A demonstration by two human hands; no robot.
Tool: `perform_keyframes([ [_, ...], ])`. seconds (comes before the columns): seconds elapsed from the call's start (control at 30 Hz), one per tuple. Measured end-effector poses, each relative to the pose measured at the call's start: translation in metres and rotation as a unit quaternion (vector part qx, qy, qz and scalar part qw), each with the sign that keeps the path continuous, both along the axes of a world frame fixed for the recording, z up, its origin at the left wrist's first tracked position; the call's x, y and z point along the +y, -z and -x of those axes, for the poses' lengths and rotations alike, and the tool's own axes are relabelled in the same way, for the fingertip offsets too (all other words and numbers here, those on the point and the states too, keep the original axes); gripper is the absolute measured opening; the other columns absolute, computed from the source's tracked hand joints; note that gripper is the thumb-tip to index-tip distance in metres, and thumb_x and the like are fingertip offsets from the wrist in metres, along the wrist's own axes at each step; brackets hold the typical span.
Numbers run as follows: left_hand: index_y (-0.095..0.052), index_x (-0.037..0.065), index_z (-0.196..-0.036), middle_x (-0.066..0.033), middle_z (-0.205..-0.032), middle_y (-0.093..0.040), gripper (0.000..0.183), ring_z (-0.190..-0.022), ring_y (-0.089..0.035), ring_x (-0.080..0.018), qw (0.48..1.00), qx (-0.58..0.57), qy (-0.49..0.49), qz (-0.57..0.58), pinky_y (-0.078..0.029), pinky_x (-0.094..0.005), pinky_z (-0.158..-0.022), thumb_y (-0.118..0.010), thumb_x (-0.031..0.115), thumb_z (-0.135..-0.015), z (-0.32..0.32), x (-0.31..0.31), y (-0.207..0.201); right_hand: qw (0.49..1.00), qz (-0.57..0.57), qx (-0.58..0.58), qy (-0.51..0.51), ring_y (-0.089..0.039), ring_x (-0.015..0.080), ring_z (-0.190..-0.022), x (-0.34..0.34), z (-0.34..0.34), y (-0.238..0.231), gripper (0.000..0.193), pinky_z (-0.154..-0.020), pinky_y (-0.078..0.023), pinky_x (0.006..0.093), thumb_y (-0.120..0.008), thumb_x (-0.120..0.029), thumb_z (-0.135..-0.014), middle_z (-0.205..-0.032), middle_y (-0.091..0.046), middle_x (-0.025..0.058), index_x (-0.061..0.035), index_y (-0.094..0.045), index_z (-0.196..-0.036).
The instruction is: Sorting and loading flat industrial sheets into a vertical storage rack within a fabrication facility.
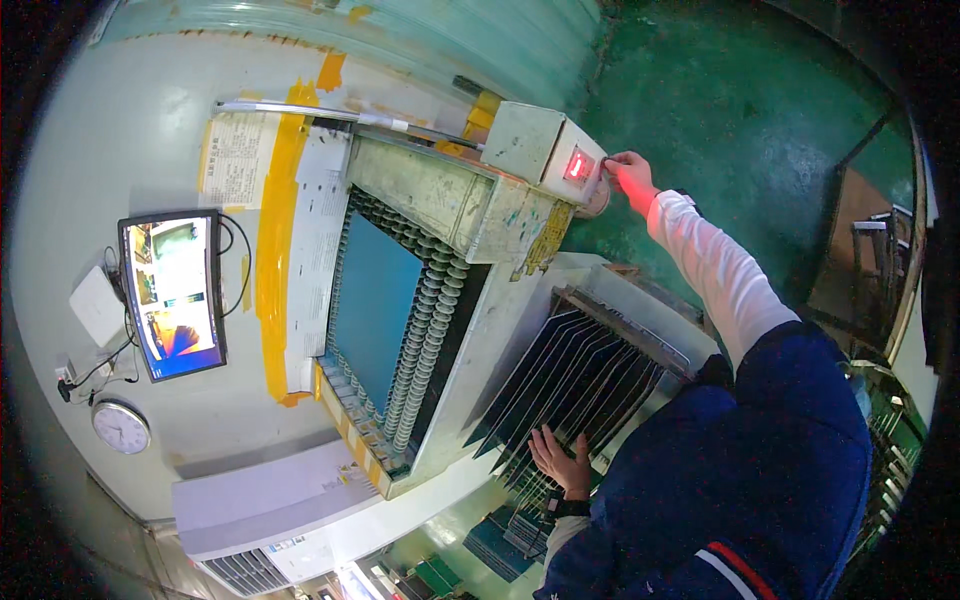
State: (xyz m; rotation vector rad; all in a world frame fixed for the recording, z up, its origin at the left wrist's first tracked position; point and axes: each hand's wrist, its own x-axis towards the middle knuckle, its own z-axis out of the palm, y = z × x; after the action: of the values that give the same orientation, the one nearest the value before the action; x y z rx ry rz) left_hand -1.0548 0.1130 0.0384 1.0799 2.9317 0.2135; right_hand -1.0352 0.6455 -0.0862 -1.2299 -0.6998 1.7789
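My right hand point(630, 182) reaches to a pale metal control box point(524, 142) with a lit red display. Its fingers are closed at the box's edge, and whatever they pinch is hidden. Fingers spread, my left hand point(562, 462) is over the lower end of a rack of thin dark panels point(570, 375) standing on edge; it holds nothing. I cannot tell whether it touches them. Beyond the rack, a flat blue panel point(376, 300) lies on the ringed rollers point(425, 340) of a conveyor machine.
A monitor point(172, 295) and a round clock point(121, 427) are on the wall at left. A white boxy unit point(275, 500) with a vent is at lower left. Dark panels point(500, 545) lie low near the bottom. Green floor point(720, 130) stretches at upper right.
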Motion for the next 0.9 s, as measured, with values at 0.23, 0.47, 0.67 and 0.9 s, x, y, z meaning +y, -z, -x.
perform_keyframes([
  [0.23, -0.037, 0.006, -0.136, -0.0171, -0.143, -0.031, 0.074, -0.133, -0.021, -0.0382, 1.000, 0.000, 0.000, 0.001, -0.018, -0.0505, -0.106, -0.062, 0.048, -0.080, 0.0009, -0.0009, 0.0009, 1.000, -0.003, -0.011, 0.011, -0.057, 0.0140, -0.056, 0.0005, -0.0005, 0.0009, 0.019, -0.048, -0.048, 0.0283, -0.068, -0.017, -0.078, -0.074, -0.062, 0.0062, -0.0035, -0.062, -0.091],
  [0.47, -0.037, 0.005, -0.136, -0.0172, -0.143, -0.031, 0.074, -0.133, -0.022, -0.0385, 1.000, 0.005, 0.006, 0.010, -0.019, -0.0503, -0.106, -0.061, 0.048, -0.080, 0.0019, -0.0009, 0.0009, 1.000, -0.009, -0.003, 0.006, -0.058, 0.0141, -0.059, -0.0001, -0.0014, -0.0003, 0.022, -0.050, -0.049, 0.0277, -0.068, -0.018, -0.079, -0.077, -0.062, 0.0061, -0.0031, -0.061, -0.094],
  [0.67, -0.037, 0.005, -0.136, -0.0168, -0.142, -0.031, 0.074, -0.132, -0.022, -0.0384, 1.000, 0.010, 0.009, 0.002, -0.019, -0.0503, -0.106, -0.063, 0.045, -0.080, 0.0021, -0.0028, 0.0037, 1.000, -0.008, -0.007, 0.007, -0.056, 0.0140, -0.056, -0.0020, 0.0005, -0.0010, 0.023, -0.049, -0.048, 0.0274, -0.067, -0.019, -0.079, -0.077, -0.061, 0.0060, -0.0034, -0.061, -0.094],
  [0.9, -0.037, 0.005, -0.136, -0.0166, -0.142, -0.031, 0.074, -0.133, -0.021, -0.0387, 1.000, 0.006, 0.016, -0.009, -0.019, -0.0505, -0.106, -0.064, 0.044, -0.080, 0.0020, -0.0031, 0.0021, 0.999, 0.023, 0.030, -0.002, -0.054, 0.0133, -0.057, -0.0052, -0.0014, 0.0006, 0.023, -0.048, -0.044, 0.0272, -0.066, -0.024, -0.082, -0.075, -0.060, 0.0046, -0.0040, -0.060, -0.091],
])
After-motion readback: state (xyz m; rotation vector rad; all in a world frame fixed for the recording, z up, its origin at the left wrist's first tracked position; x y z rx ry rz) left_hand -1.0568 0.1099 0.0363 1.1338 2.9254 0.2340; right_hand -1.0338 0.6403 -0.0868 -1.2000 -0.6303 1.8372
